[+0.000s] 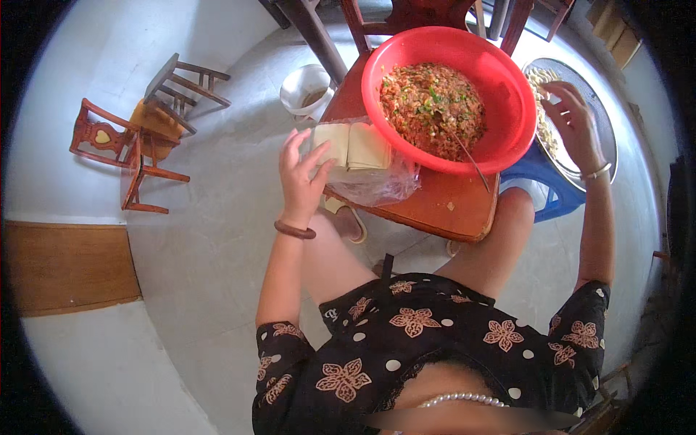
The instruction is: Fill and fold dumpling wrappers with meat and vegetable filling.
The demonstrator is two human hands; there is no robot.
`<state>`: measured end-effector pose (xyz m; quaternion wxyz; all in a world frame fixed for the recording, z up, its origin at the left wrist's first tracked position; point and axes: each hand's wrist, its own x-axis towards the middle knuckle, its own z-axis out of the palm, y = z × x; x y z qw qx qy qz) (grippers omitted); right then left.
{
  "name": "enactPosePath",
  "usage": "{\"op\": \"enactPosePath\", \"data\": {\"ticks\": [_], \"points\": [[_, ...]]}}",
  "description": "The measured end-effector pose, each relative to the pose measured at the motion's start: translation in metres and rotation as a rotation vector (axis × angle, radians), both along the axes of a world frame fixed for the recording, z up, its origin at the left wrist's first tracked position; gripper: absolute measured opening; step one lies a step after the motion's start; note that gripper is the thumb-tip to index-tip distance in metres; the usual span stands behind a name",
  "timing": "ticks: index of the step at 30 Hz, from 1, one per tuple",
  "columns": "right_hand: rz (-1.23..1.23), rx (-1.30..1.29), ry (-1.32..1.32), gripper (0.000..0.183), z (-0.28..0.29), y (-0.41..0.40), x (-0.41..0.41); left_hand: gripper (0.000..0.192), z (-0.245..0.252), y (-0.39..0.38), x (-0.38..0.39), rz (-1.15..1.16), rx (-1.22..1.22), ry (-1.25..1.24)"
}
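Observation:
My left hand (303, 179) is at the left edge of two stacks of pale square dough wrappers (368, 145), fingers apart. The wrappers lie on a crumpled clear plastic bag (375, 187) on a wooden chair seat (443, 209). Beside them stands a red plastic basin (508, 119) holding minced filling (432, 109) with green bits. A thin metal utensil (468, 151) leans in the filling, its handle over the basin's near rim. My right hand (575, 122) hovers above a round mesh tray (602, 122), fingers parted and partly curled. Several shaped dumplings (545, 128) sit along the tray's left side, partly hidden by that hand.
The mesh tray rests on a blue plastic stool (560, 198). On the floor behind the chair's left side is a white bucket (307, 89). A wooden chair (136, 138) and a stool (185, 87) are by the left wall. My knees flank the chair seat.

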<state>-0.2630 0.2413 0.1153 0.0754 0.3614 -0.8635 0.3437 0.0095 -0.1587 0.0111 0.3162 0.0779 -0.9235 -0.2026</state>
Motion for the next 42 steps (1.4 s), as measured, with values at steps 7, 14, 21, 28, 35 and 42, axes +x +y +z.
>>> {"op": "enactPosePath", "data": {"ticks": [7, 14, 21, 28, 35, 42], "points": [[0.115, -0.022, -0.033, 0.025, 0.006, -0.015, 0.074, 0.023, -0.022, -0.016, -0.011, -0.144, 0.166, 0.078], [0.143, 0.000, -0.032, 0.026, 0.009, -0.033, 0.121, 0.011, -0.023, -0.020, -0.023, -0.200, 0.099, 0.240], [0.251, -0.003, -0.044, 0.025, 0.007, -0.055, 0.154, 0.007, -0.025, -0.037, -0.042, -0.212, 0.311, 0.316], [0.314, 0.020, 0.015, 0.027, 0.001, -0.072, 0.170, 0.024, 0.041, -0.052, -0.066, -0.056, 1.277, 0.371], [0.266, -0.279, -0.311, 0.050, -0.025, -0.099, 0.192, 0.039, 0.050, 0.043, -0.018, -0.425, 2.173, 0.065], [0.276, -0.178, -0.454, 0.031, -0.055, -0.101, 0.198, 0.041, 0.014, 0.134, 0.024, -0.388, 1.900, -0.170]]}}
